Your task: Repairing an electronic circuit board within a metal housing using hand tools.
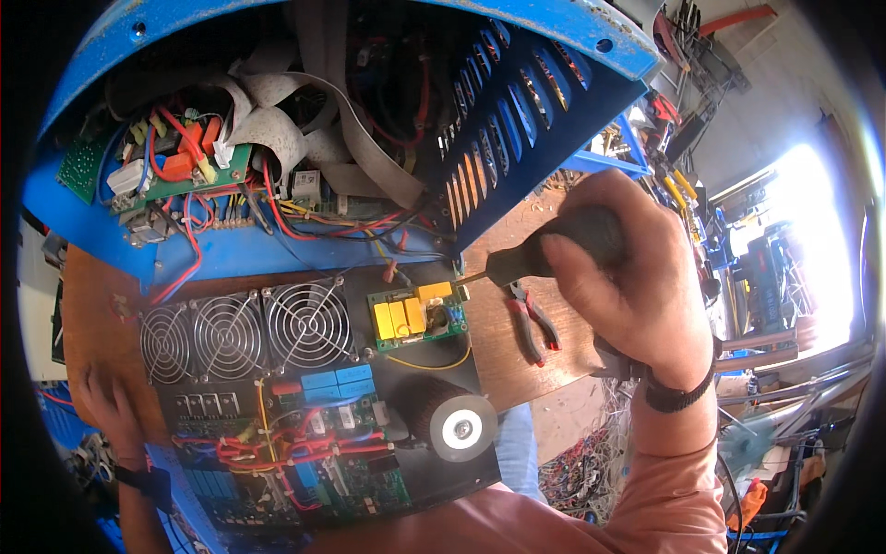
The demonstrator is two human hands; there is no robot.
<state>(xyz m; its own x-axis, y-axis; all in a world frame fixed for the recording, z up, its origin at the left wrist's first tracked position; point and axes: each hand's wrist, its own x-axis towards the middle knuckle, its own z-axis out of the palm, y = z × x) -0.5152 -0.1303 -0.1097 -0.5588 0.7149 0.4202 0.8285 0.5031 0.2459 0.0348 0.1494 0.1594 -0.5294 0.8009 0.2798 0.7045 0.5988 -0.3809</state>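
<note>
My right hand [637, 268] is wrapped round the dark handle of a screwdriver [517, 263]. Its thin shaft points left and reaches the upper right corner of a small green circuit board [455, 327] with yellow block components. That board sits on a black panel [415, 367] carrying three fans [309, 323] with wire guards, larger wired circuitry [314, 434] and a round coil [452, 427]. At the far left, my left hand [109, 411] lies on the wooden table beside the panel, its fingers stretched out and holding nothing. Red-and-black cutting pliers [532, 323] lie just below the screwdriver.
Behind the panel stands an open blue metal housing [544, 88] with slotted vents, grey ribbon cables [369, 148] and loose wires inside. The wooden table [572, 346] extends right of the panel. Below its edge lies a heap of wire scraps [591, 462]; tools and metal tubes crowd the right.
</note>
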